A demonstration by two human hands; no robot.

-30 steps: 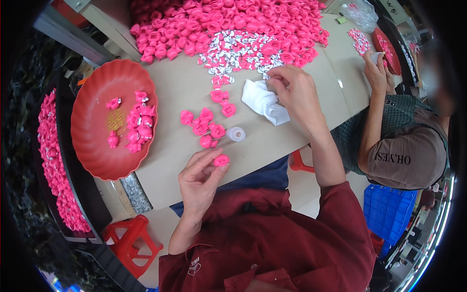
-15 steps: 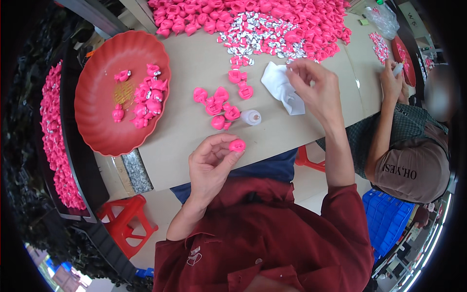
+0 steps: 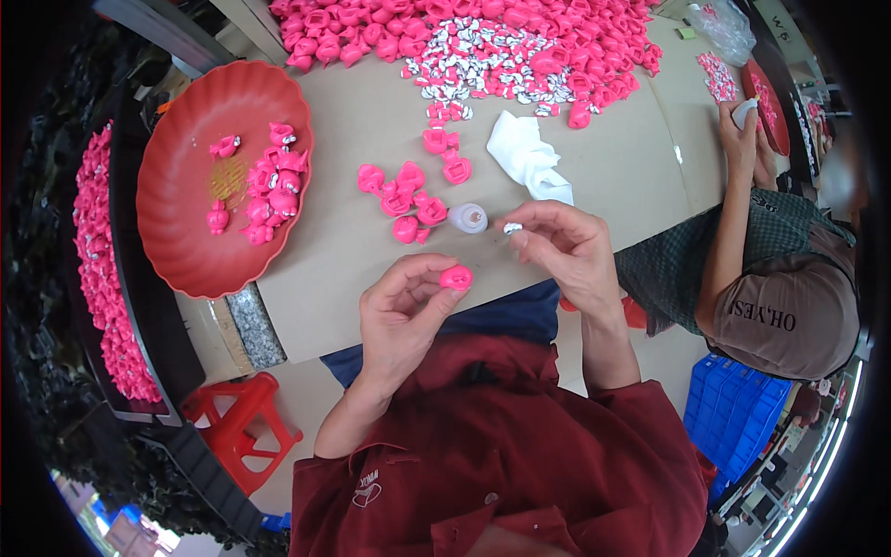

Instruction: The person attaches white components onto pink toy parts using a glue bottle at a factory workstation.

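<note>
Both hands have drawn nearer: my left hand [image 3: 401, 311] pinches a pink piece [image 3: 456, 277] over the table edge [image 3: 306, 316], my right hand [image 3: 566, 246] grips a silver clip [image 3: 512, 227]; a loose pinch could drop either off the edge

A small assembly workshop: heaps of pink plastic pieces [image 3: 483, 28] and small silver parts [image 3: 483, 70] cover the far surface [image 3: 371, 121], a red tray [image 3: 186, 232] holds finished ones, and another worker [image 3: 780, 278] sits right.
</note>
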